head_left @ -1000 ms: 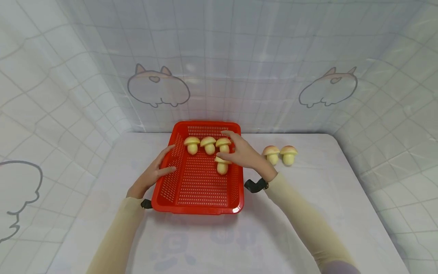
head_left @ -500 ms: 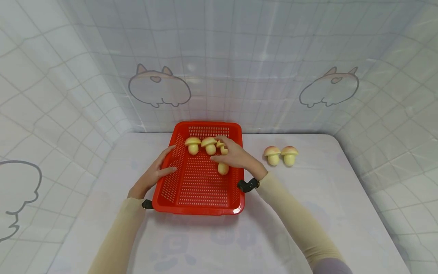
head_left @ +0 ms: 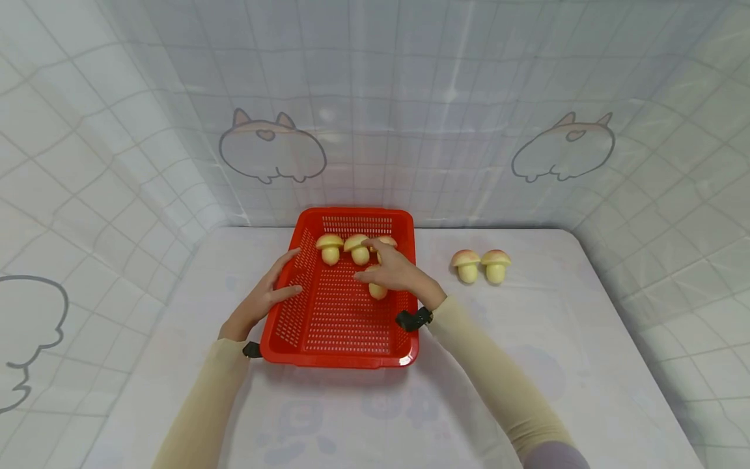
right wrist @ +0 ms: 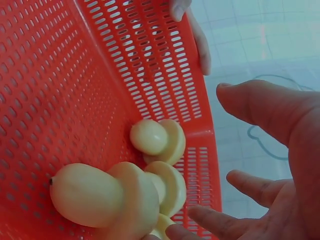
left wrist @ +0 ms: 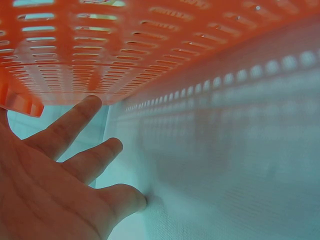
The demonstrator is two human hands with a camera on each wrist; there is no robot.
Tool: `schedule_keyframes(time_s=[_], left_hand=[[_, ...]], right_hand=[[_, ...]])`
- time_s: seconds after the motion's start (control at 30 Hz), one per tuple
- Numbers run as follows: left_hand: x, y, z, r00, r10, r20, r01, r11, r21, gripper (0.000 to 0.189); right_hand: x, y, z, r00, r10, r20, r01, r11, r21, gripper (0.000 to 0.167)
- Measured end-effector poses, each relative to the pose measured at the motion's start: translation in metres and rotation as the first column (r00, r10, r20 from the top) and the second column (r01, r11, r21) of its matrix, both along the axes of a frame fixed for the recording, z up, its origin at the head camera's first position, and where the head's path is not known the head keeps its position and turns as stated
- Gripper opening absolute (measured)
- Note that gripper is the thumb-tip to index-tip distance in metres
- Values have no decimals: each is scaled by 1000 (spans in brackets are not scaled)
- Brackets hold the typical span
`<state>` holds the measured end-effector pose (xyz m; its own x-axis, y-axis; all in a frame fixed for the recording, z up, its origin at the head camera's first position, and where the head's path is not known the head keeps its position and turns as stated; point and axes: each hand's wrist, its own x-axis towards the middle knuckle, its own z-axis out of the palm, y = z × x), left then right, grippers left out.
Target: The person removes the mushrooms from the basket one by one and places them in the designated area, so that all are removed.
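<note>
A red perforated basket (head_left: pixel 340 359) stands on the table, seen from outside in the left wrist view (left wrist: pixel 75 55). My left hand (head_left: pixel 262 299) holds its left rim, with two digits over the edge and others outside the wall. Inside lie several toy mushrooms: one at the back left (head_left: pixel 330 251), another beside it (head_left: pixel 357 251), a third (head_left: pixel 387 241) partly covered. Nearer me lies one more mushroom (head_left: pixel 377 292), also partly covered. My right hand (head_left: pixel 389 268) hovers above these last two, fingers spread. In the right wrist view, the nearest mushroom (right wrist: pixel 90 195) lies apart from the thumb.
Two more toy mushrooms, one (head_left: pixel 467 266) beside the other (head_left: pixel 495 266), stand on the white-covered table (head_left: pixel 515 352) right of the basket. A white tiled-pattern curtain (head_left: pixel 375 130) rises behind the table and along both sides.
My right hand has moved left and slightly nearer me over the basket, covering more of the nearer mushroom. The left hand stays on the rim.
</note>
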<state>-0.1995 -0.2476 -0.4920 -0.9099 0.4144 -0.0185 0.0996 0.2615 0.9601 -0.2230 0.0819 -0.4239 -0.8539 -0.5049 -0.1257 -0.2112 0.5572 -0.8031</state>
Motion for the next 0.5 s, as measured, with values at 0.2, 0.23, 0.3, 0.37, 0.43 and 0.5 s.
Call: schedule_keyframes(time_s=[0.2,0.23,0.3,0.37,0.43,0.5], left_hand=[[0,0,0,1000,-3,10,3,1000,7,75],[1,0,0,1000,-4,12,4,1000,10,75],[1,1,0,1000,-5,12,5,1000,14,75],[1,1,1,1000,-5,9,5,1000,16,76],[1,1,1,1000,-5,8,5,1000,20,76],[1,2,2,1000,-5,8,5,1000,20,76]], right_hand=[[-1,-4,-5,1000,8,-13,-8,1000,21,84],[-2,-4,-5,1000,9,-14,-9,1000,24,84],[-3,-5,-7,1000,11,-17,-10,1000,29,84],[-3,-6,-7,1000,15,-18,-15,1000,24,83],[-4,-7,-7,1000,21,-20,-21,1000,15,82],[-5,-8,-8,999,30,-21,-30,1000,9,80]])
